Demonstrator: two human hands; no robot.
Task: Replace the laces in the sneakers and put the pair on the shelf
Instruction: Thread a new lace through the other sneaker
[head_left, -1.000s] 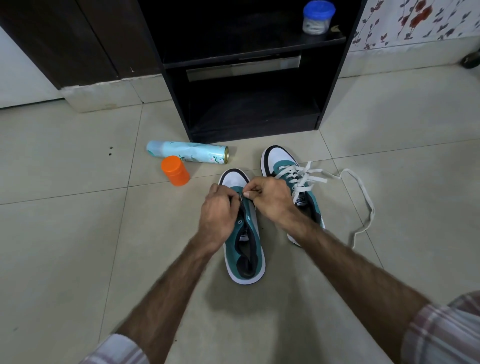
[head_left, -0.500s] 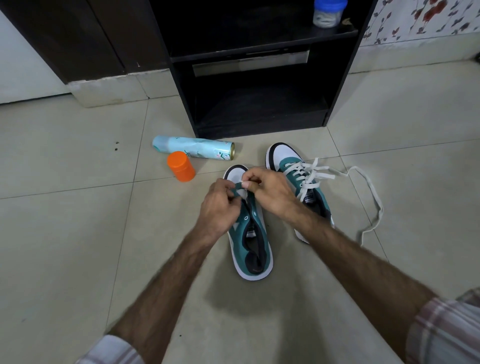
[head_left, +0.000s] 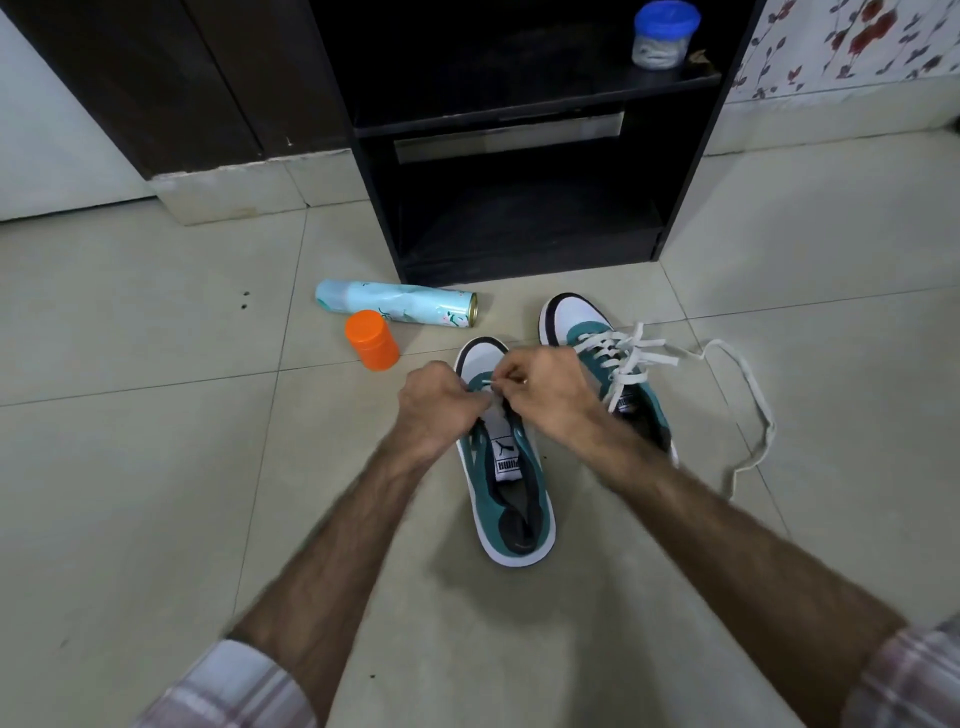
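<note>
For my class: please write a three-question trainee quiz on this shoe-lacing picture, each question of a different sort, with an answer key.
1. True or false: the right sneaker already carries a white lace through its eyelets.
2. Multiple choice: where does the orange cap stand? A) on the shelf; B) on the floor beside the lying spray can; C) inside a sneaker.
3. Fill in: the left hand and right hand both work at the ____ end of the left sneaker.

Key: 1 true; 2 B; 3 toe.
</note>
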